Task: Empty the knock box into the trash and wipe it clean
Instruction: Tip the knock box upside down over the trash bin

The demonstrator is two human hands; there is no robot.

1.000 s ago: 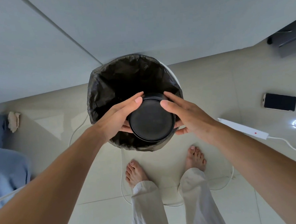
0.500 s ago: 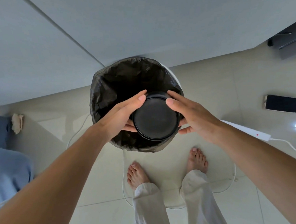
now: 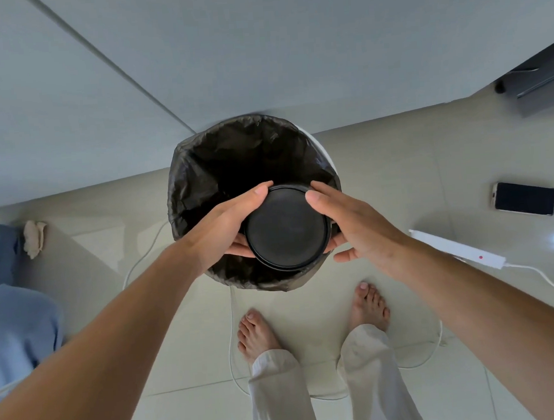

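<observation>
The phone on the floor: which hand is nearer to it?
Right. The right hand grips the knock box on the side toward the phone; the left hand holds the far side.

black knock box (image 3: 288, 230), dark liner (image 3: 200, 169) (crinkled)

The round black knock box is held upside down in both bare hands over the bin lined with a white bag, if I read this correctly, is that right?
Not quite: the bin's liner is black, not white. The head view shows the round black knock box, base up, between the left hand and the right hand, over the bin with its crinkled black plastic bag.
</observation>
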